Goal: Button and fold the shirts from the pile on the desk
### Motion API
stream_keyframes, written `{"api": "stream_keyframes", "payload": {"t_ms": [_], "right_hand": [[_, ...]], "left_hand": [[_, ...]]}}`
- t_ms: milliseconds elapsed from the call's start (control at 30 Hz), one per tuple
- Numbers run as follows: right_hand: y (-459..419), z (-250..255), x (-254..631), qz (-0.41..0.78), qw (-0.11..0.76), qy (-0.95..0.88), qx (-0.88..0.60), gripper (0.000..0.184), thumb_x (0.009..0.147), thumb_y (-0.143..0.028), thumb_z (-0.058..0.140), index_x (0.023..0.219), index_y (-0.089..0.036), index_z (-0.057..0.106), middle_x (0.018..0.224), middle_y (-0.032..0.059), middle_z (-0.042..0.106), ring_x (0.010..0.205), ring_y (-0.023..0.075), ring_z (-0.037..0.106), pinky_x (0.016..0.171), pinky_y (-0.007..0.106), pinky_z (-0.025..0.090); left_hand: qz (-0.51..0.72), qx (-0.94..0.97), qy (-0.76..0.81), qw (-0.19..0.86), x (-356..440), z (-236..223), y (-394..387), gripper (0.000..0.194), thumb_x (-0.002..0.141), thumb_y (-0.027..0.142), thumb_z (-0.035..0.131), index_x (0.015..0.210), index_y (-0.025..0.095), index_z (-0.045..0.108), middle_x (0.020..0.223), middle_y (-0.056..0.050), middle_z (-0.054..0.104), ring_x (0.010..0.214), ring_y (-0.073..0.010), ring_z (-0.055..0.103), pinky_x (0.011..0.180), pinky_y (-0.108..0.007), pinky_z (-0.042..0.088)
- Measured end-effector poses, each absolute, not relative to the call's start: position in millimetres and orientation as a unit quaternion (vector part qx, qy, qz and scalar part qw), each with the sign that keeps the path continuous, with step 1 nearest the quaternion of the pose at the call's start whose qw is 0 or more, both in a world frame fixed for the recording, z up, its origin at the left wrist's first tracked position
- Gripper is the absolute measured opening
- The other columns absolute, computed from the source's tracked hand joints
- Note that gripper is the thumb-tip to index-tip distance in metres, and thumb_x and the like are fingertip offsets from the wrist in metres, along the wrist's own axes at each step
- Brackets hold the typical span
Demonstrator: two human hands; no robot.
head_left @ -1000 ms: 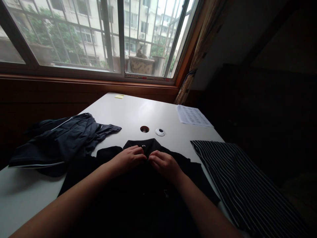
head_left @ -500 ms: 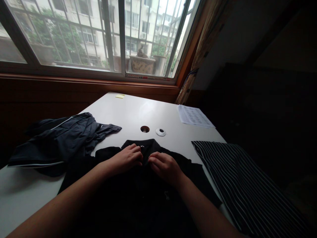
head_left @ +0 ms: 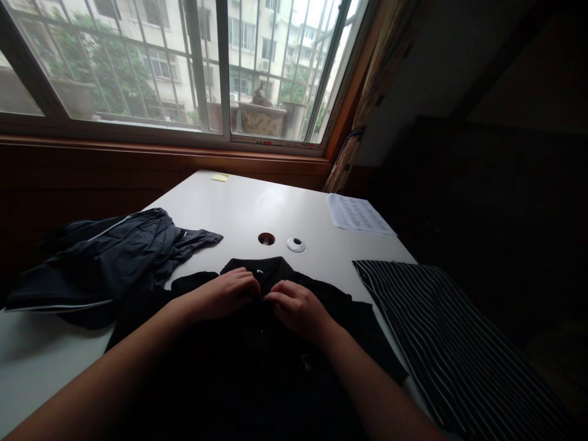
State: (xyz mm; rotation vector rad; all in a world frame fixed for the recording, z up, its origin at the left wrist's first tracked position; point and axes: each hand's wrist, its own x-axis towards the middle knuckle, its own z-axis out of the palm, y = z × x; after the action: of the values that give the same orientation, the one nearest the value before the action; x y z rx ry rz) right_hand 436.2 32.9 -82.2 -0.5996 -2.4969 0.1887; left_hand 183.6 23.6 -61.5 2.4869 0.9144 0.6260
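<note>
A black collared shirt (head_left: 239,373) lies spread on the white table, its collar towards the window. My left hand (head_left: 234,290) has its fingers curled on the shirt just below the left side of the collar. Close to its right, my right hand (head_left: 296,306) pinches the front opening with thumb and fingers. Only a narrow gap separates the two sets of fingertips. Small buttons show faintly down the shirt front, and a small light emblem sits on the right chest. The fabric between my fingers is too dark to make out in detail.
Dark grey clothing (head_left: 105,257) lies crumpled at the left. A striped dark cloth (head_left: 441,331) covers the right side. Printed sheets (head_left: 361,214), a yellow sticky note (head_left: 219,177), a cable hole (head_left: 266,239) and its loose cover (head_left: 296,244) are on the white table (head_left: 239,205).
My right hand's fingertips have moved slightly left and flatter against the shirt opening. My left hand stays at the collar. The whole view has shifted slightly.
</note>
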Motion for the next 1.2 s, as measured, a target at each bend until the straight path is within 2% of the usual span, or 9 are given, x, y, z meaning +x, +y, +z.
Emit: {"api": "stream_keyframes", "payload": {"t_ms": [133, 300, 433, 567, 767, 1000, 1200], "right_hand": [[33, -83, 436, 0.077, 0.284, -0.929, -0.226, 0.032, 0.085, -0.008, 0.06, 0.113, -0.023, 0.066, 0.099, 0.0066, 0.066, 0.087, 0.0205, 0.062, 0.078, 0.034, 0.055], [33, -84, 437, 0.093, 0.295, -0.925, -0.222, 0.035, 0.084, -0.008, 0.061, 0.114, -0.024, 0.069, 0.098, 0.0063, 0.064, 0.087, 0.0206, 0.061, 0.078, 0.035, 0.056], [35, -86, 437, 0.147, 0.312, -0.908, -0.238, 0.041, 0.083, -0.005, 0.061, 0.117, -0.025, 0.069, 0.101, 0.0064, 0.064, 0.091, 0.0213, 0.06, 0.08, 0.036, 0.056], [37, -87, 436, 0.2, 0.342, -0.884, -0.248, 0.035, 0.082, -0.004, 0.063, 0.109, -0.025, 0.073, 0.098, 0.0053, 0.063, 0.093, 0.0209, 0.06, 0.081, 0.036, 0.055], [37, -88, 436, 0.205, 0.335, -0.884, -0.253, 0.033, 0.083, -0.005, 0.065, 0.107, -0.025, 0.074, 0.098, 0.0047, 0.062, 0.094, 0.0208, 0.058, 0.081, 0.036, 0.054], [38, -88, 436, 0.2, 0.328, -0.885, -0.262, 0.029, 0.084, -0.005, 0.065, 0.105, -0.024, 0.074, 0.098, 0.0051, 0.062, 0.094, 0.021, 0.057, 0.083, 0.036, 0.053], [37, -87, 436, 0.181, 0.327, -0.89, -0.261, 0.028, 0.084, -0.006, 0.066, 0.104, -0.024, 0.073, 0.097, 0.0052, 0.063, 0.092, 0.0209, 0.057, 0.082, 0.036, 0.053]], "left_hand": [[0.228, 0.897, 0.328, 0.189, 185, -61, 23, 0.01, 0.098, 0.017, 0.055, 0.102, 0.019, 0.064, 0.097, -0.005, 0.065, 0.093, -0.0189, 0.057, 0.081, -0.03, 0.048], [0.259, 0.895, 0.315, 0.18, 189, -66, 25, 0.012, 0.101, 0.018, 0.05, 0.101, 0.019, 0.063, 0.097, -0.006, 0.065, 0.095, -0.02, 0.056, 0.085, -0.032, 0.048], [0.296, 0.882, 0.317, 0.184, 192, -70, 24, 0.015, 0.102, 0.017, 0.049, 0.109, 0.02, 0.062, 0.104, -0.007, 0.063, 0.102, -0.021, 0.055, 0.089, -0.033, 0.048], [0.315, 0.878, 0.317, 0.172, 197, -71, 21, 0.018, 0.102, 0.017, 0.048, 0.113, 0.022, 0.062, 0.11, -0.007, 0.059, 0.111, -0.0213, 0.052, 0.094, -0.034, 0.048], [0.308, 0.877, 0.314, 0.192, 196, -70, 21, 0.016, 0.103, 0.021, 0.049, 0.109, 0.021, 0.065, 0.104, -0.006, 0.057, 0.099, -0.0184, 0.054, 0.086, -0.03, 0.049], [0.308, 0.88, 0.307, 0.19, 192, -69, 23, 0.015, 0.102, 0.025, 0.054, 0.107, 0.02, 0.067, 0.101, -0.006, 0.058, 0.095, -0.0176, 0.057, 0.083, -0.03, 0.05], [0.306, 0.884, 0.305, 0.18, 192, -67, 23, 0.012, 0.099, 0.023, 0.058, 0.104, 0.02, 0.068, 0.099, -0.006, 0.058, 0.093, -0.0176, 0.057, 0.081, -0.029, 0.05]]}}
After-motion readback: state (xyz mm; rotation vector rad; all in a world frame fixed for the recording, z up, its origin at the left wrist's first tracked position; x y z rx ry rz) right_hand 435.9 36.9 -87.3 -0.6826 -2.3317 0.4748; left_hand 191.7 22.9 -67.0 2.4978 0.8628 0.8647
